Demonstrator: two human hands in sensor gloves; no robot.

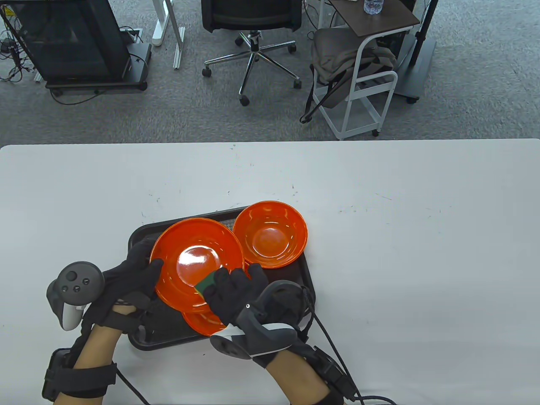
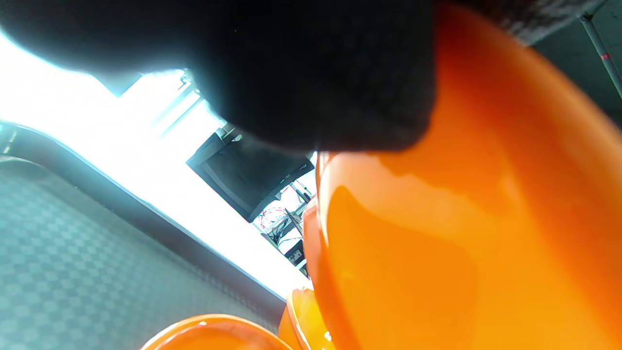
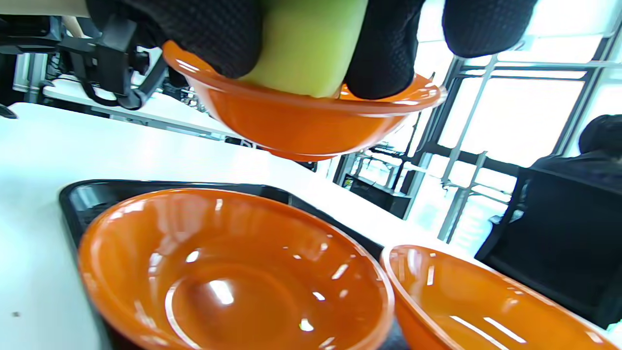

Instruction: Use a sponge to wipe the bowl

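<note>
You're working in an office or lab room: grey carpet floor [image 1: 464,109], a swivel chair [image 1: 252,25] on castors, a dark equipment cabinet [image 1: 67,42] with loose cables beside it, and a small white cart [image 1: 367,84]. Your white table [image 1: 379,236] is scuffed. The right wrist view shows large windows [image 3: 510,121].

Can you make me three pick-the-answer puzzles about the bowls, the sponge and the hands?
1. Where is the sponge?
A. on the floor
B. inside the held bowl
C. under the tray

2. How many orange bowls are there?
A. one
B. three
C. five

3. What is the left hand doing?
A. gripping the bowl's rim
B. lying flat on the table
C. holding a cup

Answers: 1 B, the right hand presses it inside the bowl. 2 B, the right wrist view shows three. 3 A, its fingers wrap the rim.
</note>
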